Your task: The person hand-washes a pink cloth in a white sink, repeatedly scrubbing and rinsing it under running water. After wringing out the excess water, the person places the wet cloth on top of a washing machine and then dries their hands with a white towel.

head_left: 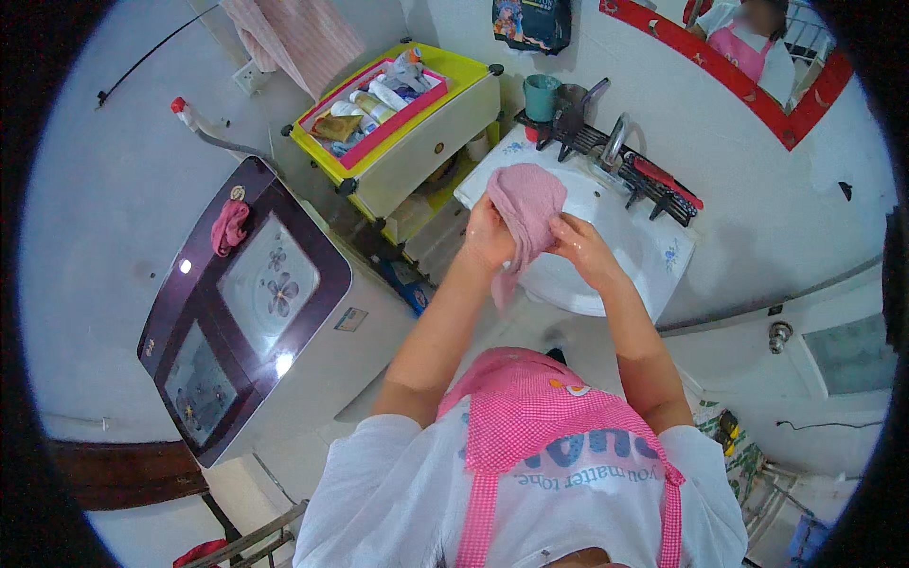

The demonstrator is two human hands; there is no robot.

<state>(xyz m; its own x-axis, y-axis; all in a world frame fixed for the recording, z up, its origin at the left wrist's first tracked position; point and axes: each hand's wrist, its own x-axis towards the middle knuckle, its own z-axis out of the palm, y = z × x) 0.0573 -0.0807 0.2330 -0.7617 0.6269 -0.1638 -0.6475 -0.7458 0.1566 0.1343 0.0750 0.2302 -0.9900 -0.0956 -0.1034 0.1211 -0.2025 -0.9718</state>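
A pink cloth (526,210) hangs bunched between my two hands, over the near left part of the white sink (625,248). My left hand (487,233) grips its left side, fingers partly hidden behind the fabric. At the cloth's right edge, my right hand (581,250) pinches it between thumb and fingers and looks wet. One end of the cloth droops below my hands. Beyond the basin stands a metal faucet (616,142); whether water runs from it I cannot tell.
A black rack (653,185) behind the sink bears a green cup (542,97) and a red-handled brush. Left of it, a yellow-topped cabinet (464,76) carries a pink-rimmed box of tubes and bottles. The washing machine (355,327) at left has a pink cloth on its lid.
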